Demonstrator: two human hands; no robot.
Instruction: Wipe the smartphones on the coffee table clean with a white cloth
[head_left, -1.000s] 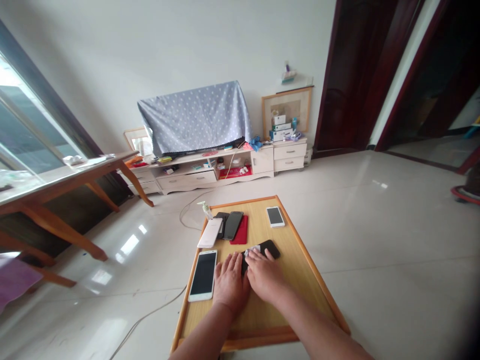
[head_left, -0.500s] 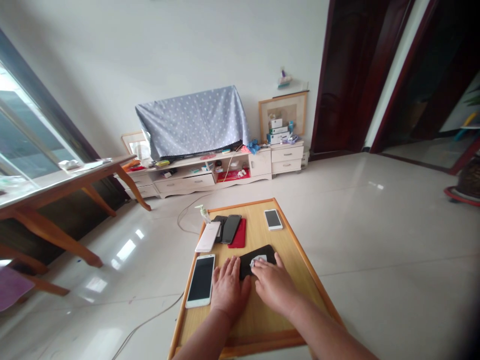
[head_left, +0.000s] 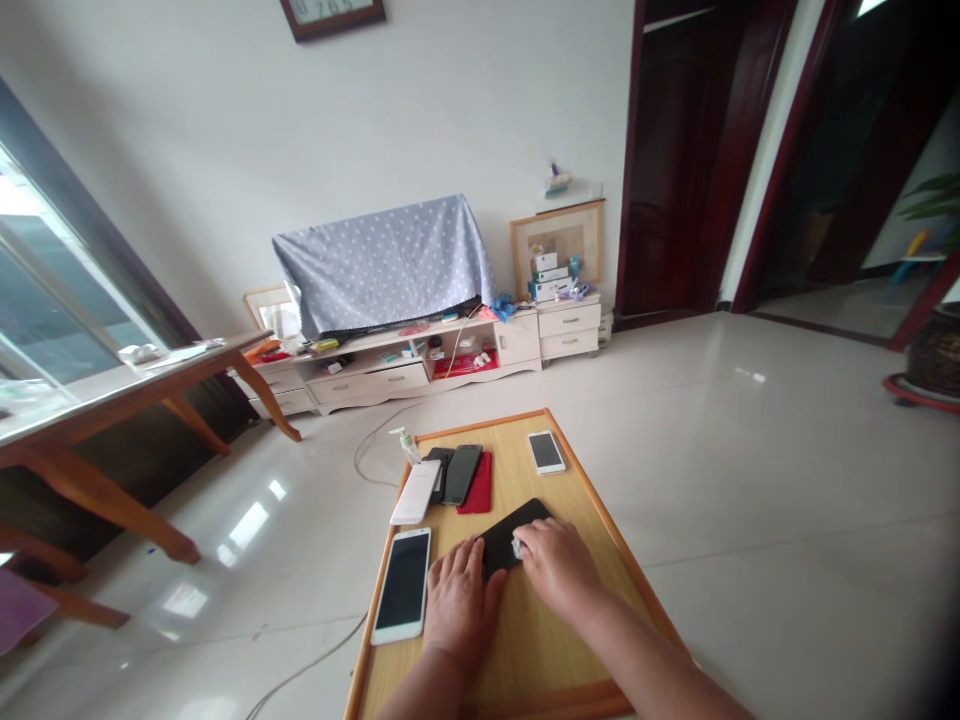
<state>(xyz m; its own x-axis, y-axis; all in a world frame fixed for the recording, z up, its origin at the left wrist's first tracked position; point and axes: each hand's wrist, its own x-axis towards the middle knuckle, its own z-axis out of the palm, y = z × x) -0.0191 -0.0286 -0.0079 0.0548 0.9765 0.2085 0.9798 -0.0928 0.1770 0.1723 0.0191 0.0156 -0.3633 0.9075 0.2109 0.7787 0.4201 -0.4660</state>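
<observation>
A black, flat phone-like slab [head_left: 501, 545] lies slanted on the small wooden table. My left hand [head_left: 457, 590] holds its left end, the thumb along the near edge and the fingers at the far side. Pinched in the fingers of my right hand [head_left: 559, 560] is a crumpled whitish wipe [head_left: 517, 547], pressed on the slab's dark face; most of the wipe is hidden. Beside my left hand lies a large white phone [head_left: 403, 585] with a dark screen.
Toward the table's [head_left: 517, 440] far left are a pale phone [head_left: 416, 492], a dark phone [head_left: 463, 474], a red phone or case [head_left: 478, 484] and a pump bottle [head_left: 407, 445]. A small white phone [head_left: 546, 452] lies far right. A cable [head_left: 315, 655] runs across the floor.
My right hand has bunched the wipe from a flatter spread into its fingers and shifted slightly right. My left hand stays at the slab's end. The view has tilted up a little.
</observation>
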